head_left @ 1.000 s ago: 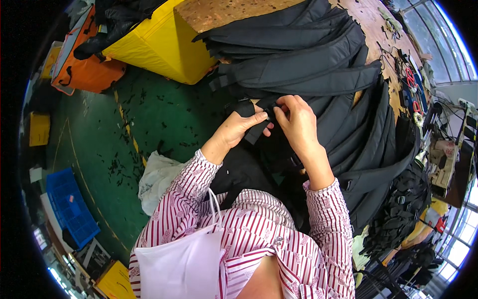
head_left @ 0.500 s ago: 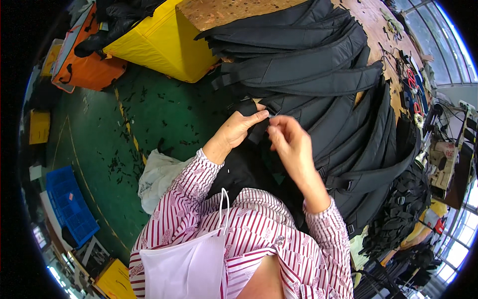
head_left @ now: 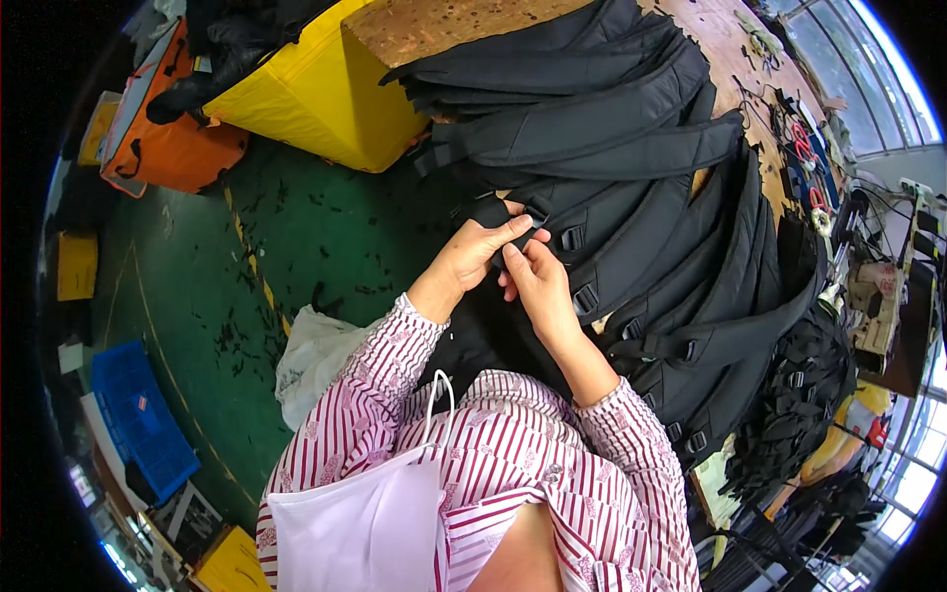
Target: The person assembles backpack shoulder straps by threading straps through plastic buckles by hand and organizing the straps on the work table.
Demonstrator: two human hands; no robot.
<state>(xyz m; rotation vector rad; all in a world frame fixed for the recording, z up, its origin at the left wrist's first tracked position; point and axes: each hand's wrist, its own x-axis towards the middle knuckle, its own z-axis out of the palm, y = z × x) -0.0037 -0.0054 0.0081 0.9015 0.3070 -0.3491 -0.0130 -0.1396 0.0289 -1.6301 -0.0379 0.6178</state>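
Note:
My left hand (head_left: 468,255) is closed, thumb on top, around the end of a black padded strap (head_left: 485,209). A black plastic buckle (head_left: 538,214) sits at its fingertips. My right hand (head_left: 541,294) pinches just below the buckle, its fingertips close to the left thumb. The black webbing between the two hands is mostly hidden by the fingers. Many similar padded straps (head_left: 592,143) lie fanned in a heap right beside my hands, with several more buckles (head_left: 586,298) along their near ends.
The heap rests on a wooden table (head_left: 444,32). A yellow bin (head_left: 330,94) and an orange bin (head_left: 178,153) stand far left. Black scraps litter the green floor (head_left: 326,232). A blue crate (head_left: 143,419) lies left; a pile of black webbing (head_left: 794,395) sits at right.
My right hand has come left and down, from a blurred position beside the buckle to a pinch under it. The left hand has stayed on the strap; the buckle shows more clearly.

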